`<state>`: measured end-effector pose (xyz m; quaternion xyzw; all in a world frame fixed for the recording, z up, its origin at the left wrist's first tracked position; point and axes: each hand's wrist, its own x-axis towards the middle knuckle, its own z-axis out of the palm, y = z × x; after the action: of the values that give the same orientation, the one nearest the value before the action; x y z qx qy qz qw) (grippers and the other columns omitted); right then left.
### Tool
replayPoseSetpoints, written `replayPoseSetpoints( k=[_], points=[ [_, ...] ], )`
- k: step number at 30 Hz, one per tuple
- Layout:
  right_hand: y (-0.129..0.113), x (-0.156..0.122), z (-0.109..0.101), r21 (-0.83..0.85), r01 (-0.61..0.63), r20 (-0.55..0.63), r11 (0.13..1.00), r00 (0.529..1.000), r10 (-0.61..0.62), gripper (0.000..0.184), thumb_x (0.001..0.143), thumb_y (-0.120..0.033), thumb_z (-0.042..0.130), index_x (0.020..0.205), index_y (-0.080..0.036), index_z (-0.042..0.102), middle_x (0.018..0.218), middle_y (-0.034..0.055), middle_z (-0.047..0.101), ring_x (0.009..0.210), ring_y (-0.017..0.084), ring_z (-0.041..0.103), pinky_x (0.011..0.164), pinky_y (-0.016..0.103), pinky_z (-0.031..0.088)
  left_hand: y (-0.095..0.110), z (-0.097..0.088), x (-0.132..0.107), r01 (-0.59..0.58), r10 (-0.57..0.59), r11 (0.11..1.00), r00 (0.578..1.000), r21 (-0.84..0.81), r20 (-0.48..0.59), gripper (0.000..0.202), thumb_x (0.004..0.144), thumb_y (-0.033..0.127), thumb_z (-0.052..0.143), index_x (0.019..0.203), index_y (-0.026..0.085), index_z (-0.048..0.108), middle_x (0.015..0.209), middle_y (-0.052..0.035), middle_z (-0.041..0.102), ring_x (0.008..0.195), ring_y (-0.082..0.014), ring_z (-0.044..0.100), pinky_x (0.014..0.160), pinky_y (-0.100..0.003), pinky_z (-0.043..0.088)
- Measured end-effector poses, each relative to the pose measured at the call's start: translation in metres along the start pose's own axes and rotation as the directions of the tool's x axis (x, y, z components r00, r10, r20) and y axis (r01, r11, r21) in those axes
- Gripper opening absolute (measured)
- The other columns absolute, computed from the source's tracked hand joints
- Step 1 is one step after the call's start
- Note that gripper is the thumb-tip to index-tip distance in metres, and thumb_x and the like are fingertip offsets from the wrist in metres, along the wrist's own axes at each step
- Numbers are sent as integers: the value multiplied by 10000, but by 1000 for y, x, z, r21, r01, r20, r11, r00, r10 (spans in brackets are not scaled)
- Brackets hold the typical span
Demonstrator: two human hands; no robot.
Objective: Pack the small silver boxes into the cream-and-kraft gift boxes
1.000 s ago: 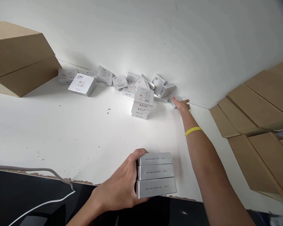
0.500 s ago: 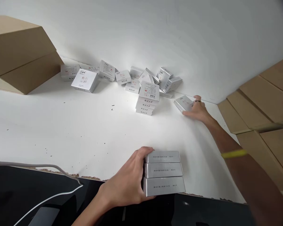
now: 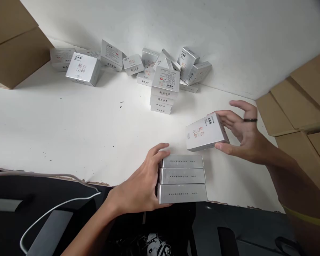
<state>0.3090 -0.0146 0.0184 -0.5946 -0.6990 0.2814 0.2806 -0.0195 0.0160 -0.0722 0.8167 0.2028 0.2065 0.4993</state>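
nearest, at 6 o'clock by the table's near rim: gripping with the left hand (image 3: 141,188) a row of three flat silver cardboard boxes (image 3: 181,177), set on edge side by side, long faces up. thumb over the far box's left end, fingers wrapped along the left ends of the other two, clamped tight on the row. resting on the white table top (image 3: 69,124), the nearest box right at the chipped rim. below that rim at 8 o'clock, a thin white cable (image 3: 56,209) curving over a dark surface.

just beyond, at 1 o'clock from the row: holding in the right hand (image 3: 242,133) a single silver carton with red lettering (image 3: 206,132), tilted, printed face up, close to the row's far box but apart from it. thumb under the near right corner, fingertips on the far right edge, closed on it; cannot tell whether touching the table. dark ring (image 3: 250,120) on one finger.

farther, at 12 o'clock: a neat stack of silver cartons (image 3: 164,92), several high. behind it, along the foot of the white wall (image 3: 229,32), a loose heap of silver cartons (image 3: 189,65), some leaning. at 10 o'clock, a large brown cardboard box (image 3: 13,42). at 3 o'clock, overlapping flat brown cardboard sheets (image 3: 304,96).
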Motion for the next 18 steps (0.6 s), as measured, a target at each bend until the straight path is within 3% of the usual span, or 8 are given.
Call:
replayPoseSetpoints(
  k=[2,4,8,10,12,13,15,18],
  points=[
    [1,22,-7,66,-54,172,996,984,42,771,820,-436,791,1436,-361,333,1452,80,497,1341,288,558,1169,521,466,-1,0,1,-36,36,999,999,38,-10,1170,722,480,908,1527,394,64,1641,-167,32,1586,-466,103,1148,-680,478],
    [2,48,-18,91,-69,349,993,937,33,684,784,-457,820,1348,-320,458,1381,75,559,1289,292,580,1131,514,485,0,0,1,-67,69,995,997,74,-24,1176,707,534,912,1518,384,74,1644,-165,-12,1597,-467,15,1171,-700,447],
    [4,103,-34,169,-72,529,983,848,-29,525,713,-472,864,1126,-263,615,1287,60,642,1226,286,599,1053,481,515,1,-1,2,-90,95,990,995,104,-36,1134,715,556,901,1502,372,105,1658,-154,-46,1603,-455,-60,1201,-724,398],
    [3,124,-27,203,-105,626,974,779,-47,494,698,-477,869,1089,-259,661,1272,47,674,1223,279,610,1051,465,512,2,-2,3,-90,95,989,995,116,-37,1116,724,550,897,1499,365,116,1666,-148,-68,1606,-448,-74,1215,-724,378],
    [-2,137,-7,208,-128,717,970,695,-62,404,716,-465,856,1021,-246,704,1278,46,693,1234,274,617,1085,452,491,3,-2,3,-88,93,988,995,123,-38,1105,727,556,896,1498,358,129,1674,-142,-103,1607,-449,-101,1227,-733,347],
    [-7,139,5,212,-136,732,968,678,-65,349,739,-448,842,992,-242,717,1289,45,695,1252,269,613,1108,444,477,3,-2,3,-82,87,989,995,126,-38,1100,733,557,894,1500,355,132,1680,-139,-129,1607,-449,-118,1235,-740,324],
    [-19,136,29,225,-153,710,962,702,-54,276,802,-411,798,1007,-242,724,1290,48,697,1287,258,599,1139,431,460,3,-3,3,-74,81,988,996,136,-42,1096,747,547,889,1513,347,131,1690,-133,-179,1604,-446,-174,1257,-756,246],
    [-33,111,46,243,-147,596,959,803,-28,375,891,-434,720,1210,-239,686,1328,63,676,1307,253,589,1157,440,461,4,-3,3,-77,84,987,996,142,-43,1102,759,513,888,1527,341,117,1700,-122,-247,1589,-436,-258,1277,-760,151]
  ],
)
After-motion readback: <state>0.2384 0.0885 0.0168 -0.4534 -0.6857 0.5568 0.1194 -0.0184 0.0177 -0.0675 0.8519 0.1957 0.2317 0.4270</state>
